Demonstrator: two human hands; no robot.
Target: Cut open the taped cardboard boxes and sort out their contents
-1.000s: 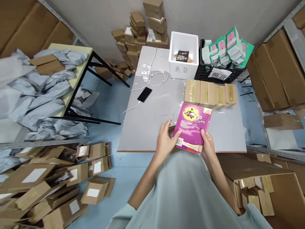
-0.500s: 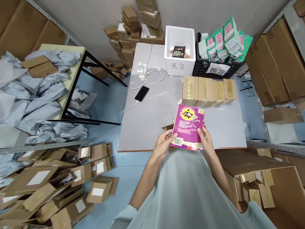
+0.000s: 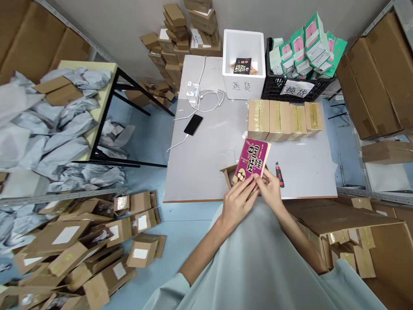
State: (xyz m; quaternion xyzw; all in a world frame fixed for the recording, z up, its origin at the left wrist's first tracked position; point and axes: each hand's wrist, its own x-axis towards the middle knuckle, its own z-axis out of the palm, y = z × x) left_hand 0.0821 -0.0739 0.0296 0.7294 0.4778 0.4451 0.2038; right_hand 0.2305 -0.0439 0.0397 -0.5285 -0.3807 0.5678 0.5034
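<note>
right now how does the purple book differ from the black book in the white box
The purple book is held between the left hand and right hand; the black book lies untouched in the white box.
The purple book's cover shows large dark characters and cartoon figures; the black book's has pale yellowish marks.
Both covers carry printed characters.

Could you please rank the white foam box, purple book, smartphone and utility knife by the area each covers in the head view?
From largest to smallest:
1. White foam box
2. Purple book, though partly covered
3. Black smartphone
4. Red-and-black utility knife, visibly narrower than the phone
</note>
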